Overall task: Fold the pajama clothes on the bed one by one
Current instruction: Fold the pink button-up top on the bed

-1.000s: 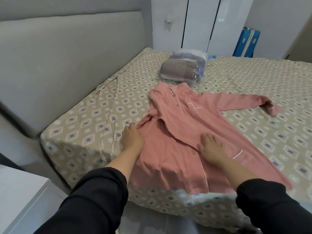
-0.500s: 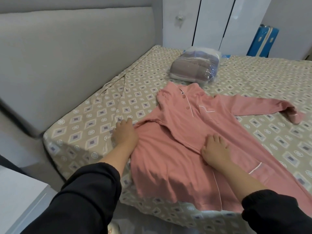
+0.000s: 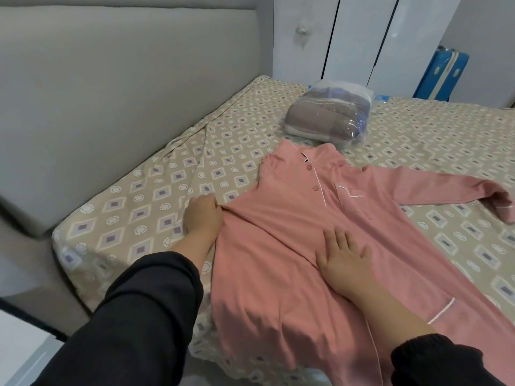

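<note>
A pink button-front pajama top (image 3: 278,246) with white piping lies face up on the patterned bed sheet (image 3: 133,218), collar toward the far side. Its hem hangs over the bed's near edge. One sleeve (image 3: 446,188) stretches out to the right, while the left side is folded in over the body. My left hand (image 3: 202,218) rests flat at that folded left edge, fingertips touching the fabric. Palm down with fingers spread, my right hand (image 3: 344,257) presses on the middle of the top beside the button placket.
A plastic-wrapped bundle of folded grey cloth (image 3: 328,118) lies just beyond the collar. A grey padded headboard (image 3: 111,93) runs along the left. White wardrobe doors (image 3: 362,37) and a blue suitcase (image 3: 440,76) stand behind the bed. A white nightstand (image 3: 16,344) is at the lower left.
Both hands have slid a little up the top toward the collar, smoothing it. The right hand's fingers are spread wider. The view has shifted slightly left.
</note>
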The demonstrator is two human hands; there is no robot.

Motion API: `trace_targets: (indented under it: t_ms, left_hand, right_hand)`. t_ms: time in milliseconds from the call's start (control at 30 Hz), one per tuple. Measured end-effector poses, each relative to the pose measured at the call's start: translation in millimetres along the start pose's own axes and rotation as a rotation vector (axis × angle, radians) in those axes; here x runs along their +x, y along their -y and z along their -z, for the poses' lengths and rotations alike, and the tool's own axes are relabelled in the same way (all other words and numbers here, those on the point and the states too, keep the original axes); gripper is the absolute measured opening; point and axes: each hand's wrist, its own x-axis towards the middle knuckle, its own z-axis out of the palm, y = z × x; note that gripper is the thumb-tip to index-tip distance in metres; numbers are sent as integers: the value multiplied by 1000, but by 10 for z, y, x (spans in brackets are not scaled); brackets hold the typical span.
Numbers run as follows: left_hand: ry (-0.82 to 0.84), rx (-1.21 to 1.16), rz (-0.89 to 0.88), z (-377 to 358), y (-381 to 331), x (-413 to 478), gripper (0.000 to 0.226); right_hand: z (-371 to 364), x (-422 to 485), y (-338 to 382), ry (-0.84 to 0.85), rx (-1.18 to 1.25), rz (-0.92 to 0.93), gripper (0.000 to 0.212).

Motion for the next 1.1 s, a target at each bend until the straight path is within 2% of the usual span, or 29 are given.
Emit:
trace_targets:
  t_ms: [100, 167, 233, 300, 333, 400, 467, 633, 700, 767, 833, 933, 1033, 1100]
  left_hand:
    - [19, -31, -10, -66, 41, -41, 11]
    - [53, -69, 60, -74, -73, 1, 15]
    - [32, -96, 87, -67, -268, 48, 28]
    - [-25, -94, -61, -114, -518, 47, 34]
    - [5, -63, -157, -168, -620, 22, 37]
    - [211, 73, -265, -335, -658, -49, 52]
    - [347, 172, -222, -468, -503, -81, 61]
    - [261, 197, -143, -498, -434, -125, 66]
    - [226, 199, -117, -514, -448, -142, 67]
    - [198, 219, -98, -537, -431, -145, 69]
    - [174, 232, -79, -565, -431, -128, 71]
    - [159, 240, -64, -598, -439, -118, 71]
    - [154, 237, -61, -618, -439, -118, 72]
    - [138, 236, -61, -619, -443, -124, 72]
  right_hand:
    - [23, -7, 14, 1, -13, 1, 62]
    - [53, 7, 24, 7, -40, -1, 62]
    - [93, 72, 29, -111, -62, 31, 52]
    - [135, 200, 67, -271, -28, 83, 42]
    - [142, 278, 93, -300, -4, 115, 44]
    - [106, 447, 121, -216, -31, 171, 55]
    - [63, 620, 94, -64, -87, 125, 58]
    - [104, 976, 47, -67, -42, -134, 62]
    - [105, 1102, 170, -181, -49, -56, 61]
    - [153, 1243, 369, -306, 36, 117, 55]
    - [207, 1484, 588, -345, 153, 184, 45]
    - [354, 1821, 969, -210, 339, 130, 32]
    - [362, 2213, 1197, -12, 449, 73, 38]
    - [368, 2402, 1222, -5, 535, -12, 40]
